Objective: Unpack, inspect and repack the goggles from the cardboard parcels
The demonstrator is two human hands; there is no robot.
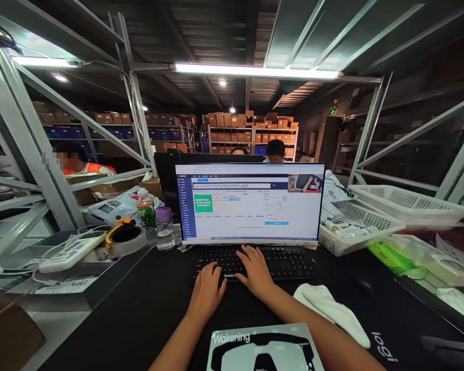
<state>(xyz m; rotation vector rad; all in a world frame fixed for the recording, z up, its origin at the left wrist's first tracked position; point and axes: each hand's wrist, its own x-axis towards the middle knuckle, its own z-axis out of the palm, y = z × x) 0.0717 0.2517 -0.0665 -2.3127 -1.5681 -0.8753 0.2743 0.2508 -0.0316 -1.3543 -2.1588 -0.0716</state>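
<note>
A black keyboard (290,262) lies on the dark desk mat in front of a lit monitor (232,226). My left hand (209,283) rests on its left part, fingers spread over the keys. Over the middle keys lies my right hand (255,270), its fingers stretched out and apart. Neither hand holds anything. Between my forearms, close to me, is a pale box (232,350) printed "Wakening" with a picture of dark glasses. Beside my right forearm a white cloth (330,312) is spread on the mat. The screen shows a page with a green panel and a small camera picture.
A purple-lidded bottle (164,229) stands left of the monitor, near a tape roll (126,239) and a white device (72,251) with cables. White baskets (359,239) and a green packet (396,260) are at right. A dark mouse (359,281) sits on the mat. People are beyond the metal frame.
</note>
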